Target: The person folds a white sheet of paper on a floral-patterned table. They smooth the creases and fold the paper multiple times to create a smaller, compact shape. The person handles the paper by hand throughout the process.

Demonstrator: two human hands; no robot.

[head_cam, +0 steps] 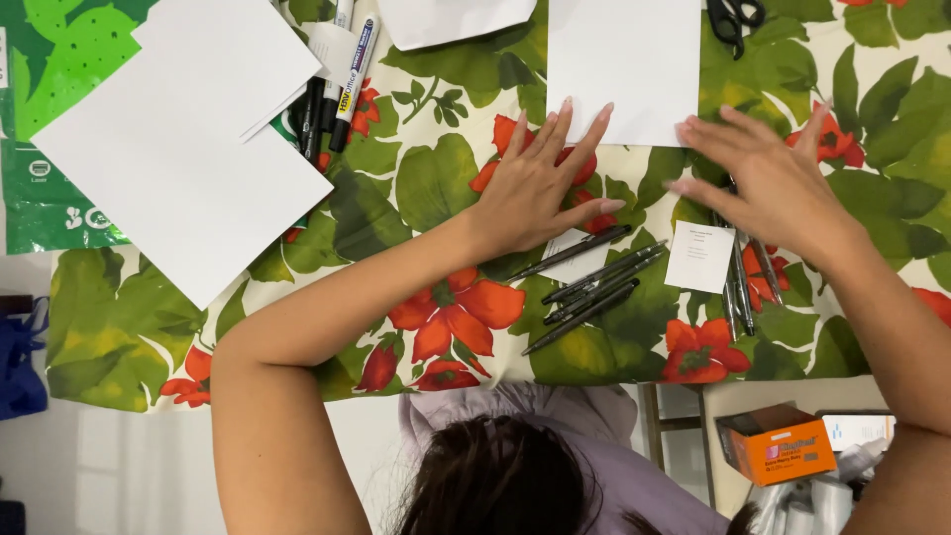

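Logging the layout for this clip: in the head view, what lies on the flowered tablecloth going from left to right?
Green plastic bag → big white sheets → markers → left hand → black pens → small white card → right hand.

A single view looks almost straight down from above the person's head, whose dark hair [500, 476] fills the bottom edge. It faces the bench [436, 188] with its flowered cloth, close enough that both forearms span the frame. The bench's near edge and a strip of floor [119, 466] show below.
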